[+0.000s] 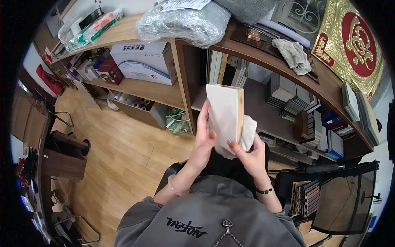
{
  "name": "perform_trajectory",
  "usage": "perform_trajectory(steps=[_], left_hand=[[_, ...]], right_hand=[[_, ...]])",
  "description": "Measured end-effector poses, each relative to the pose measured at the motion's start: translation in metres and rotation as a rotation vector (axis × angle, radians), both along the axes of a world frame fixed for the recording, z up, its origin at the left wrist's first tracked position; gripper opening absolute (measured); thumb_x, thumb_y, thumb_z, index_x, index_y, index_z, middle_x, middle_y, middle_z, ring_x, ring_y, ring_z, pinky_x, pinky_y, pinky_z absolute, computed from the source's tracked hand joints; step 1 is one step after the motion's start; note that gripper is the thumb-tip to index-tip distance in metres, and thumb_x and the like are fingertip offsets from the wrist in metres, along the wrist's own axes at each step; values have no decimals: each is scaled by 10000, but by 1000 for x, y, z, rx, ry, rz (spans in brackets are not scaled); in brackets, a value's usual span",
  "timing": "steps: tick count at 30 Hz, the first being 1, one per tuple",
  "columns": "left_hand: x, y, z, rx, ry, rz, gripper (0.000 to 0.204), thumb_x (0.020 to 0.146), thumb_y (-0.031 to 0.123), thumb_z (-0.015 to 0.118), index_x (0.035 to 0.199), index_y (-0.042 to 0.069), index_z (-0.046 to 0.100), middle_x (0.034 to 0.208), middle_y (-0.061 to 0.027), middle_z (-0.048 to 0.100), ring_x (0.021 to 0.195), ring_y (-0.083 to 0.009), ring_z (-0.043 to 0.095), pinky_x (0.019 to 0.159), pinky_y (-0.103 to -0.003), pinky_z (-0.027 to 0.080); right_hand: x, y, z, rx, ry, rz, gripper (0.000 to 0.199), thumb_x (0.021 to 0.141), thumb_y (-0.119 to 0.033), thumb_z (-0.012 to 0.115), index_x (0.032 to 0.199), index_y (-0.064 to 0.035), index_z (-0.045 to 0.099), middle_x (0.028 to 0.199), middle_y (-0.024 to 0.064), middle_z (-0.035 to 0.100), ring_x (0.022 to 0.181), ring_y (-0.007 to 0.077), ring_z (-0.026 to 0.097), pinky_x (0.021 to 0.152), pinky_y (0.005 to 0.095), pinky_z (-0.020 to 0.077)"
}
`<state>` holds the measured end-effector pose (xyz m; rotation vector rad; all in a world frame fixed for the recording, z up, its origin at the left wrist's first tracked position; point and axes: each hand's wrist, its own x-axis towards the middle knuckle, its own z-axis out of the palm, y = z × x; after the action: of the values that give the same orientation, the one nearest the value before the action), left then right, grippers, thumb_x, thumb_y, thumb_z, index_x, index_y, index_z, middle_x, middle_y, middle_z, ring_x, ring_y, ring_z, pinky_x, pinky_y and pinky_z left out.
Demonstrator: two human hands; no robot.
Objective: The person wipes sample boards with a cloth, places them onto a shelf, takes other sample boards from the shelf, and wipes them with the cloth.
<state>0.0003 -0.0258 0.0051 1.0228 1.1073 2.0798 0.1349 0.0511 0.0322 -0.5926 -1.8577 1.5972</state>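
In front of my chest I hold a thick white book (223, 111) upright, its yellowish page edge turned to the right. My left hand (202, 138) grips the book's left side, with the fingers along the cover and the thumb at its face. Low on the right side, my right hand (252, 158) has its thumb against the book. A crumpled whitish cloth (248, 132) is bunched between the right hand's fingers and the book. The fingers behind the book are hidden.
Ahead stands a brown bookcase (255, 82) with several books (284, 92) inside. On top lie another cloth (292, 55), a plastic-wrapped bundle (185, 22) and a gold-and-red panel (354, 45). A white box (142, 61) sits on the left shelf. A mesh-backed chair (345, 201) is at right.
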Motion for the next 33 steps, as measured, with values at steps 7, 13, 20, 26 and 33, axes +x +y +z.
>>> perform_trajectory(steps=[7, 13, 20, 26, 33], left_hand=[[-1, -4, -4, 257, -413, -373, 954, 804, 707, 410, 1447, 72, 101, 1474, -177, 187, 1347, -304, 240, 1086, -449, 236], [0, -10, 1, 338, -911, -549, 898, 821, 741, 258, 1441, 97, 167, 1458, -216, 210, 1330, -359, 261, 1080, -469, 256], [4, -8, 10, 462, -1011, -613, 826, 857, 697, 242, 1439, 114, 185, 1439, -175, 277, 1305, -329, 317, 1073, -469, 275], [-3, -13, 5, 231, -773, -445, 776, 884, 644, 287, 1434, 105, 194, 1413, -154, 327, 1264, -330, 379, 1053, -477, 314], [-6, -10, 16, 205, -834, -518, 809, 862, 661, 312, 1427, 90, 213, 1397, -180, 344, 1250, -375, 381, 1014, -572, 316]], right_hand=[[20, -1, 33, 611, -119, 170, 446, 715, 14, 662, 1142, 45, 537, 1100, 125, 627, 982, 248, 622, 834, 320, 505], [5, 14, 63, 138, 382, -309, 464, 725, 69, 574, 1186, 30, 529, 1296, 159, 483, 1181, 263, 485, 978, 386, 416], [-24, -3, 33, 913, -65, 187, 440, 671, 6, 595, 1092, -109, 647, 1287, 134, 510, 1224, 358, 436, 1054, 452, 298], [-1, 4, 25, 857, 5, 439, 458, 634, 25, 598, 1062, -125, 663, 1183, 68, 599, 1178, 346, 489, 1010, 427, 365], [-11, -17, 32, 861, 62, 463, 373, 642, 50, 594, 988, -65, 673, 1134, 96, 620, 1065, 319, 572, 914, 402, 442]])
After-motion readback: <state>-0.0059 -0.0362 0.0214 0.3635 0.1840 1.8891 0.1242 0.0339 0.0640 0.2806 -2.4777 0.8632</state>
